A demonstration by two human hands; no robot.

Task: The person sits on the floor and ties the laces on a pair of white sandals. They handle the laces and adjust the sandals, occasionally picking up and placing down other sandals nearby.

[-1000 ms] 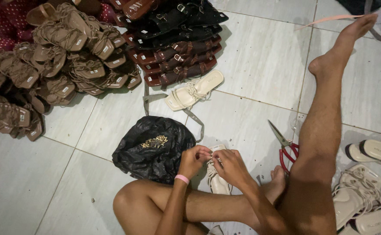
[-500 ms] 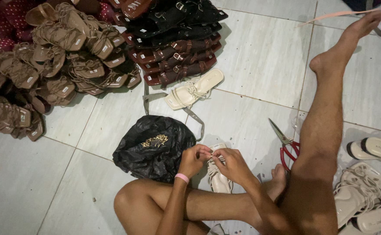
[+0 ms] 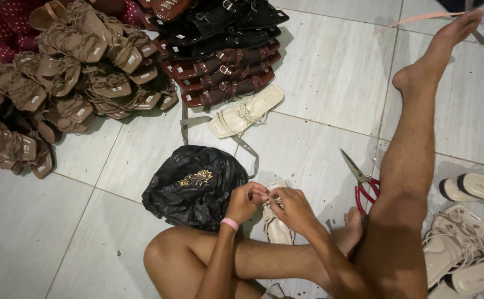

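I sit on a tiled floor with one leg folded and the other stretched out. My left hand [image 3: 246,202], with a pink band at the wrist, and my right hand [image 3: 292,208] meet over a cream strappy sandal [image 3: 276,226] lying on the floor by my shin. Both hands pinch its thin laces near the top of the sandal. Just to the left lies a crumpled black plastic bag [image 3: 195,185] with a small heap of gold metal bits on it.
Red-handled scissors [image 3: 362,182] lie right of my hands. A single cream sandal [image 3: 246,111] and a grey strap lie ahead. Heaps of tan sandals [image 3: 70,61] and dark brown and black sandals [image 3: 222,50] fill the far left. More cream sandals [image 3: 463,249] lie at right.
My hands stay on the sandal's laces with only small finger motion. The view has shifted slightly.
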